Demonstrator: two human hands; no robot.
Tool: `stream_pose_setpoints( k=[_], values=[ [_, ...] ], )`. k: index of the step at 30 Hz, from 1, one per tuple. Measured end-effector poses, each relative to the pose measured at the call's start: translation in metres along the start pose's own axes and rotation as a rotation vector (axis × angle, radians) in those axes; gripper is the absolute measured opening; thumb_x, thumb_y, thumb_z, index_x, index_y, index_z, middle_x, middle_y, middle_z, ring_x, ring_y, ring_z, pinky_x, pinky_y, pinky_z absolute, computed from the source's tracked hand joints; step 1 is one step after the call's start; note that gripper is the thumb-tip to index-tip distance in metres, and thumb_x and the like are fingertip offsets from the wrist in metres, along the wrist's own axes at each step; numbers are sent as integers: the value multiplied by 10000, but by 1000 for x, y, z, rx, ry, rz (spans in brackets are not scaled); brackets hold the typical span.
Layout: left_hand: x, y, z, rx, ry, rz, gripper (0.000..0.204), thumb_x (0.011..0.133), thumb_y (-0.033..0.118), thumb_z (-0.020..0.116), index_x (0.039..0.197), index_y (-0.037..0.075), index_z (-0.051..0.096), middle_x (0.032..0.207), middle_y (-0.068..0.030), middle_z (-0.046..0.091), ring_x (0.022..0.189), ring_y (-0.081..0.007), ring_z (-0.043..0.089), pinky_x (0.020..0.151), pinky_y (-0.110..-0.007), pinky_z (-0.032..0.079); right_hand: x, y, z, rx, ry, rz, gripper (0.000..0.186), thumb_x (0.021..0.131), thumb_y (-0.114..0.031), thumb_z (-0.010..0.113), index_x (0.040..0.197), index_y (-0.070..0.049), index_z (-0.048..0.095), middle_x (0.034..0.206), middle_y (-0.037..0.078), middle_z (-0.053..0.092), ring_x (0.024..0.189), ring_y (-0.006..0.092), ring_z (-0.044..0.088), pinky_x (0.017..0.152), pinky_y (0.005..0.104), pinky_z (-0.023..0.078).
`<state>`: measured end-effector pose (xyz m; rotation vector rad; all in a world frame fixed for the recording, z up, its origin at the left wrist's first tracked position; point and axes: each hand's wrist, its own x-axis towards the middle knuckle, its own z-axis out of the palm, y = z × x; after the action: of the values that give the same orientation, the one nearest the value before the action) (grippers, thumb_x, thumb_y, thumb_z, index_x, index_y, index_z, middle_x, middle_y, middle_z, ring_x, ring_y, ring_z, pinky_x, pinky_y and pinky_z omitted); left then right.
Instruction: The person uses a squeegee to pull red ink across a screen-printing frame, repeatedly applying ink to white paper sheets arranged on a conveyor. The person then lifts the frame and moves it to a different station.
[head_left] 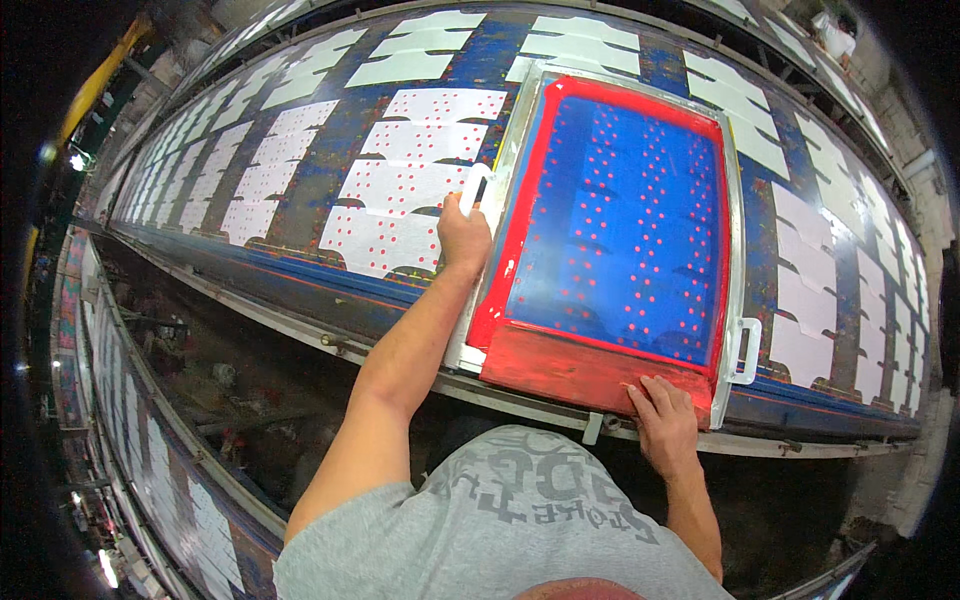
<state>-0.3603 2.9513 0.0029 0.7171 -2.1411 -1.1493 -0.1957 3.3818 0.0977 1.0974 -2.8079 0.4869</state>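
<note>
Handle (470,183) at frame's (466,354) left edge fills left grip (464,238); right grip (665,425), closure unclear, touches red board (570,368) near open gap (770,510).

The left arm (408,365) reached forward, slightly bent at the elbow, its hand (465,238) curled in a grip. The right forearm (692,505) angled inward, nearer the torso; its hand (664,418) lay back upward, fingers (658,392) bent and close together, pointing forward and left.
</note>
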Motion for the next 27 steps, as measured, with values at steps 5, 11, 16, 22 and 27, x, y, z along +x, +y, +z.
stream_pose_setpoints(
  k=[5, 11, 16, 22, 27],
  values=[
    [0, 0, 0, 20, -31, 27, 350, 915, 13, 614, 1263, -18, 626, 1153, -285, 732, 1111, -477, 709, 978, -568, 536, 32, -11, -23, -15, 56, -9, 528, 808, 0, 700, 1331, -69, 718, 1276, 133, 721, 1174, 366, 704, 1005, 503, 546],
    [-1, -4, 6, 25, -3, 176, 593, 918, -21, 607, 1500, -88, 517, 1385, -326, 647, 1298, -493, 613, 1138, -558, 469, 93, -29, -11, -80, -163, 62, 406, 817, -16, 698, 1213, -81, 759, 1092, 139, 757, 1046, 358, 728, 904, 505, 566],
    [-2, -2, 5, -14, -37, 147, 613, 916, -34, 605, 1519, -85, 503, 1406, -316, 644, 1317, -491, 599, 1148, -555, 462, 88, -38, -29, -47, -194, 117, 379, 807, -5, 695, 1164, -95, 786, 1048, 150, 759, 1020, 370, 732, 893, 503, 578],
    [0, 2, 3, -26, -44, 91, 589, 922, -21, 616, 1505, -54, 540, 1378, -297, 666, 1275, -470, 633, 1119, -539, 486, 68, -55, -8, -67, -121, 174, 447, 786, 12, 693, 1210, -103, 770, 1106, 119, 756, 1058, 360, 725, 907, 490, 579],
    [3, -5, 5, -78, -77, 98, 565, 913, -34, 603, 1476, -62, 560, 1354, -312, 676, 1263, -477, 654, 1101, -517, 504, 82, -33, 8, -132, -25, 122, 482, 766, 19, 695, 1228, -108, 756, 1116, 104, 739, 1043, 339, 715, 894, 474, 573]
  ],
)
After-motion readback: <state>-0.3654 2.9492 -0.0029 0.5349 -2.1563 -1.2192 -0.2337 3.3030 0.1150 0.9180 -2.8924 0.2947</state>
